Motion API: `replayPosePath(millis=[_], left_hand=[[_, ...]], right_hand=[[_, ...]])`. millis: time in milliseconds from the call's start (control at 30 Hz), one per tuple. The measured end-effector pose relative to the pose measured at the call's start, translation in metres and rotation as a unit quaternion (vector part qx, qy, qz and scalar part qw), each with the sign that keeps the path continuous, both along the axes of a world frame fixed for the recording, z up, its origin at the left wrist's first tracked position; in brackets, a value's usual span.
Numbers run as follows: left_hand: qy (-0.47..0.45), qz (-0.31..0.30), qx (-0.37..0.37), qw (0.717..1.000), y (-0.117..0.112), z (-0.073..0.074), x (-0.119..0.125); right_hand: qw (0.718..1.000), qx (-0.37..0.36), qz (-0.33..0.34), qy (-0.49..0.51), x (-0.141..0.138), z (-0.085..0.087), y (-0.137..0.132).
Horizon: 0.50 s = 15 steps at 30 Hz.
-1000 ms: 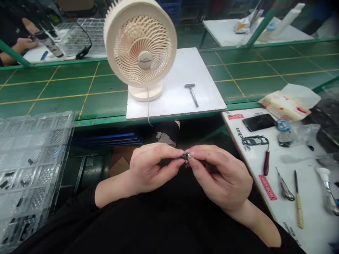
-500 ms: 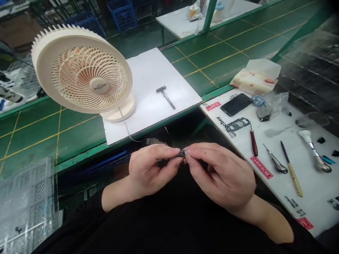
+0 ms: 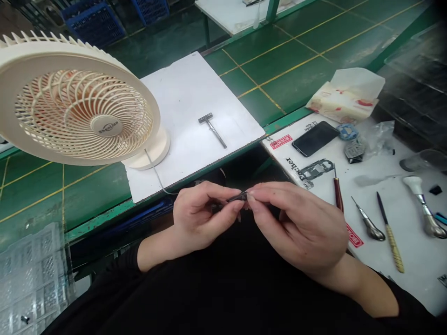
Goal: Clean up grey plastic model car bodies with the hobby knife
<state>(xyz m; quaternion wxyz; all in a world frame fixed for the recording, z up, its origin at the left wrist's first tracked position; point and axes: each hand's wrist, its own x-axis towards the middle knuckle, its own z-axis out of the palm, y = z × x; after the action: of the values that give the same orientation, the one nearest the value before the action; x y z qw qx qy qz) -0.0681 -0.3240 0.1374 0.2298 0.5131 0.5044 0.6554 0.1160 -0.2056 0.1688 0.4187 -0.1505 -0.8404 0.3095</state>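
Note:
My left hand (image 3: 199, 216) and my right hand (image 3: 296, 225) are raised close together over my lap. Pinched between the fingertips of both is a small dark slender part (image 3: 239, 197), mostly hidden by the fingers, so I cannot tell what it is. A white board (image 3: 188, 88) lies on the green bench ahead of my hands, with a small metal T-handled tool (image 3: 212, 130) on it. To the right, a white printed mat (image 3: 394, 172) holds a red-handled tool (image 3: 337, 193) nearest my right hand.
A cream desk fan (image 3: 82, 104) stands on the board's left, its cable trailing over the edge. The mat also holds a black smartphone (image 3: 315, 138), a metal-tipped hand tool (image 3: 368, 225) and a yellow-handled awl (image 3: 390, 232). A clear plastic tray (image 3: 33, 279) sits at lower left.
The view has turned, so the fan and board sit further left and the mat more fully in view. My hands stay together, and the dark part now lies more level between my fingertips.

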Motion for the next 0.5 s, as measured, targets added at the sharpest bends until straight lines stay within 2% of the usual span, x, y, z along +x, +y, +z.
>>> replayPosePath(millis=[133,300,400,500], left_hand=[[-0.136,-0.049,-0.033,0.989,0.011,0.003,0.004],[-0.327,-0.106,-0.113,0.932,0.019,0.006,0.003],[-0.377,-0.134,-0.148,0.904,0.021,0.010,0.001],[-0.391,-0.161,-0.176,0.889,0.023,0.015,-0.001]], right_hand=[[0.999,-0.042,0.013,0.002,-0.003,-0.003,0.015],[0.979,-0.195,0.066,0.000,-0.005,-0.010,0.032],[0.960,-0.250,0.123,0.007,-0.004,-0.017,0.041],[0.955,-0.243,0.169,0.013,0.000,-0.023,0.048]])
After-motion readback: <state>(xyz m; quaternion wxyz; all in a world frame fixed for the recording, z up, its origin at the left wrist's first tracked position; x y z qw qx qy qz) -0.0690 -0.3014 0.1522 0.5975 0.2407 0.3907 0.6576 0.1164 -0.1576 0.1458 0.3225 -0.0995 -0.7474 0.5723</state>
